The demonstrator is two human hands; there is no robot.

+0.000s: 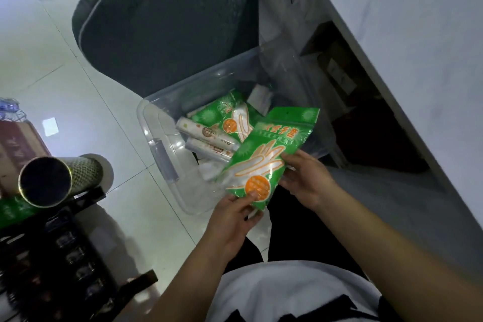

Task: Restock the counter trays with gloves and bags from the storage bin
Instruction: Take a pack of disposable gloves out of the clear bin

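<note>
Head view: my left hand (232, 213) and right hand (304, 178) both pinch a glossy green plastic glove packet (271, 154) over the clear plastic storage bin (167, 154). Inside the bin: another green packet (222, 115), white bag rolls (206, 133). Print blurred; bin's near corner hidden behind the packet.

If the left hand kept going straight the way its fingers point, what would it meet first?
Probably the white rolls in the clear bin, beyond the green glove pack that the left hand holds; depth is unclear.
</note>
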